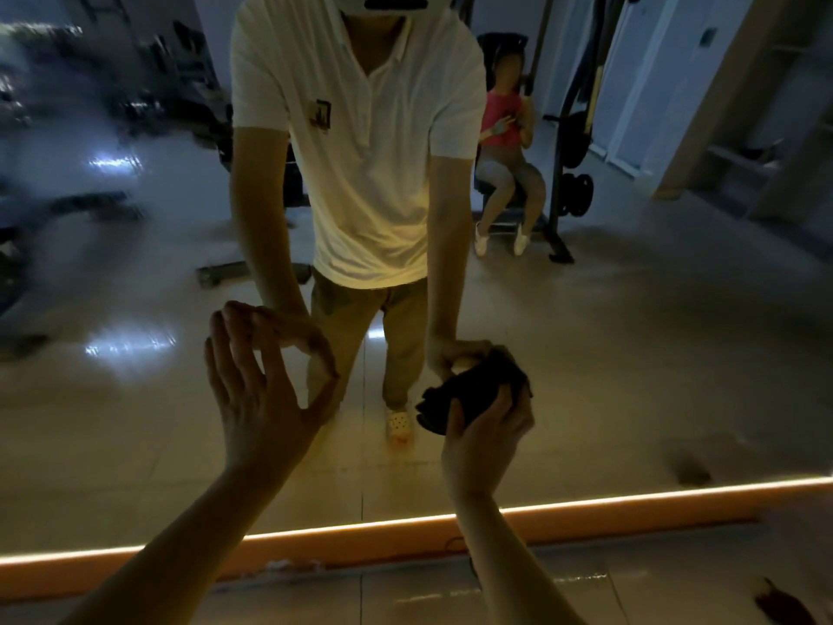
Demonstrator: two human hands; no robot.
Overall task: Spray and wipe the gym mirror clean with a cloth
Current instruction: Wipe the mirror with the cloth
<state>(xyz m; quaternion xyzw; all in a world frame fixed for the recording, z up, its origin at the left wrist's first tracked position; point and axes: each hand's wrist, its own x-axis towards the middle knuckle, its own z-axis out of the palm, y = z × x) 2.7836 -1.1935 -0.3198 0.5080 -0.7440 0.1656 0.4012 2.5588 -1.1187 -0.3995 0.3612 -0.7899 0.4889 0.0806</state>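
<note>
Right grip [489,428] was curled round a dark cloth [469,392], fingers and thumb bunching it into a wad and holding it against the lower part of the mirror [631,354], just right of the seam between two panes. Left grip [259,390] held nothing: its fingers were spread and nearly straight, raised close to the glass left of that seam. Whether the fingertips actually touched the glass could not be told. No spray bottle was in view.

The cloth looked soft, light and limp, folding wherever the fingers pressed, so it would probably carry no shape of its own. It seemed best taken as a gathered pad in the palm, with a flat face left free toward the glass and the loose edges tucked in so they would not trail. The glass was likely hard, smooth and slick, especially where wet, so steady flat pressure seemed wiser than a hard push at one spot.

Below, a glowing light strip [586,502] ran along the foot of the mirror above the tiled floor [450,593].
</note>
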